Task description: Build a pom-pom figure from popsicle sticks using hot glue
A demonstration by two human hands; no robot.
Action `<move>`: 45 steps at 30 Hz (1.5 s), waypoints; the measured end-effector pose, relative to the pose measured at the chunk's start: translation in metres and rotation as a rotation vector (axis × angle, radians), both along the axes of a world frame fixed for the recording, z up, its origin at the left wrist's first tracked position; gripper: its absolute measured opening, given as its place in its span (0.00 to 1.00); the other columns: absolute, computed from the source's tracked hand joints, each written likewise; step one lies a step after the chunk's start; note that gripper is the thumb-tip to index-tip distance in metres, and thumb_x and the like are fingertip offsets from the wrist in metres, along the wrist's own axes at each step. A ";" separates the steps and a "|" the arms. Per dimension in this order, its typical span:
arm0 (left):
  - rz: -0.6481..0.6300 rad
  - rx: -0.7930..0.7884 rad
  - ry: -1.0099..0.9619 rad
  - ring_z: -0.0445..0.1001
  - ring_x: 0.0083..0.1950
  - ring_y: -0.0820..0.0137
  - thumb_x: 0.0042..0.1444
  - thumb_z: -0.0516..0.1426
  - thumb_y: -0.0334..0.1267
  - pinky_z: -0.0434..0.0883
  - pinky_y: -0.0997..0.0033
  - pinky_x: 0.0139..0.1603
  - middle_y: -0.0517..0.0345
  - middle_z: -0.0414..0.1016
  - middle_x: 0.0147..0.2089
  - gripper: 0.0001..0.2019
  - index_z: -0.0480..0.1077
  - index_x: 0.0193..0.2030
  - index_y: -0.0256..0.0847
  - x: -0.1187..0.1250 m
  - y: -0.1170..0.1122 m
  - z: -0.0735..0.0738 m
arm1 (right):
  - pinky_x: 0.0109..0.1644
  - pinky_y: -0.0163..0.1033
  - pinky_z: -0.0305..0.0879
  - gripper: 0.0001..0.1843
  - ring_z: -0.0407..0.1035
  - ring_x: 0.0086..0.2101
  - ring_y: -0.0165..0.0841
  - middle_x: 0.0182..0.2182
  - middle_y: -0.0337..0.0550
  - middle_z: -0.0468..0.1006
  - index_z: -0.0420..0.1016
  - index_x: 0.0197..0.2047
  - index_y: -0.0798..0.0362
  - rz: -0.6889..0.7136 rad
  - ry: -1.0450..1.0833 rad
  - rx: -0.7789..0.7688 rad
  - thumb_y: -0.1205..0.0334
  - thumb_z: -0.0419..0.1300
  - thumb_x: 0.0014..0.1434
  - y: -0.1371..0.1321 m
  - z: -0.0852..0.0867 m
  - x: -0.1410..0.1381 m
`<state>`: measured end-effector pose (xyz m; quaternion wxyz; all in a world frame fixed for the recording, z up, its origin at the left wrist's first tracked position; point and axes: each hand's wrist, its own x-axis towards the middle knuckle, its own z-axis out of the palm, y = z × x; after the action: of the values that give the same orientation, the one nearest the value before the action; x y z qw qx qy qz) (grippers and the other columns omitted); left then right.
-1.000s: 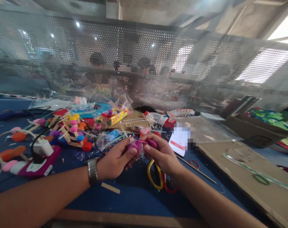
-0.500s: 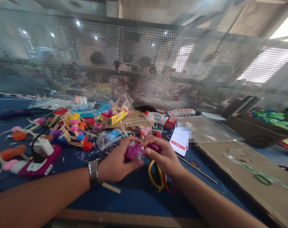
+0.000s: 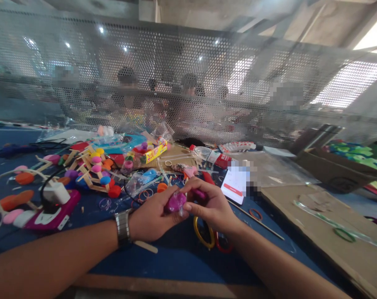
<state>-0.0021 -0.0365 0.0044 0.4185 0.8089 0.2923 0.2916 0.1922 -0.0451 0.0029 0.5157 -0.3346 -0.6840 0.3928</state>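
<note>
My left hand, with a metal watch on its wrist, is closed around a magenta lump of modelling clay in clear plastic wrap. From the other side, my right hand touches the wrap with thumb and fingertips. A smaller magenta clay piece is tucked among the curled right fingers. Below that hand lie scissors with yellow and red handle loops, their blades hidden. A flat wooden stick rests on the blue table near my left wrist.
At left are stick-and-clay models and a magenta power strip with a white charger. A lit phone, a bottle and cardboard are to the right. Behind a perforated metal screen sit several people.
My right thumb and fingers have shifted slightly over the wrapped clay, and the lump has turned a little in my left hand. An orange piece behind the left hand now shows.
</note>
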 end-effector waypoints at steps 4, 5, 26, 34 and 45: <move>-0.010 -0.001 -0.006 0.66 0.35 0.69 0.64 0.57 0.50 0.64 0.68 0.37 0.59 0.71 0.38 0.15 0.64 0.47 0.40 -0.001 0.001 0.000 | 0.32 0.38 0.64 0.20 0.65 0.29 0.31 0.31 0.41 0.75 0.79 0.36 0.50 -0.024 0.009 -0.020 0.44 0.73 0.51 0.000 0.000 -0.001; -0.020 -0.017 -0.011 0.67 0.35 0.69 0.63 0.58 0.50 0.64 0.68 0.37 0.58 0.71 0.39 0.17 0.63 0.49 0.40 -0.001 0.000 0.000 | 0.32 0.38 0.64 0.19 0.65 0.29 0.31 0.31 0.41 0.75 0.79 0.36 0.50 -0.021 0.018 -0.031 0.44 0.73 0.51 0.000 0.000 -0.001; -0.007 0.024 -0.080 0.68 0.42 0.64 0.65 0.55 0.56 0.66 0.63 0.45 0.53 0.71 0.44 0.22 0.64 0.53 0.38 -0.001 0.000 0.004 | 0.36 0.41 0.68 0.13 0.70 0.32 0.35 0.31 0.45 0.76 0.83 0.41 0.50 -0.045 -0.147 0.374 0.52 0.61 0.67 -0.002 0.003 0.007; -0.012 -0.003 -0.073 0.67 0.41 0.65 0.66 0.53 0.57 0.65 0.64 0.44 0.56 0.70 0.42 0.22 0.64 0.52 0.38 -0.002 0.000 0.002 | 0.31 0.38 0.68 0.05 0.69 0.30 0.33 0.30 0.42 0.72 0.84 0.38 0.51 -0.088 -0.245 0.539 0.62 0.65 0.62 -0.002 0.006 0.007; 0.032 0.014 -0.061 0.65 0.40 0.66 0.66 0.50 0.60 0.63 0.66 0.44 0.58 0.69 0.39 0.23 0.64 0.49 0.39 -0.003 0.001 -0.001 | 0.31 0.37 0.67 0.06 0.69 0.30 0.32 0.30 0.43 0.72 0.84 0.39 0.52 -0.080 -0.261 0.560 0.65 0.64 0.62 -0.003 0.006 0.008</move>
<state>-0.0046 -0.0354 0.0031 0.4169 0.7977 0.2902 0.3250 0.2002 -0.0485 0.0092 0.5108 -0.2537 -0.8123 0.1220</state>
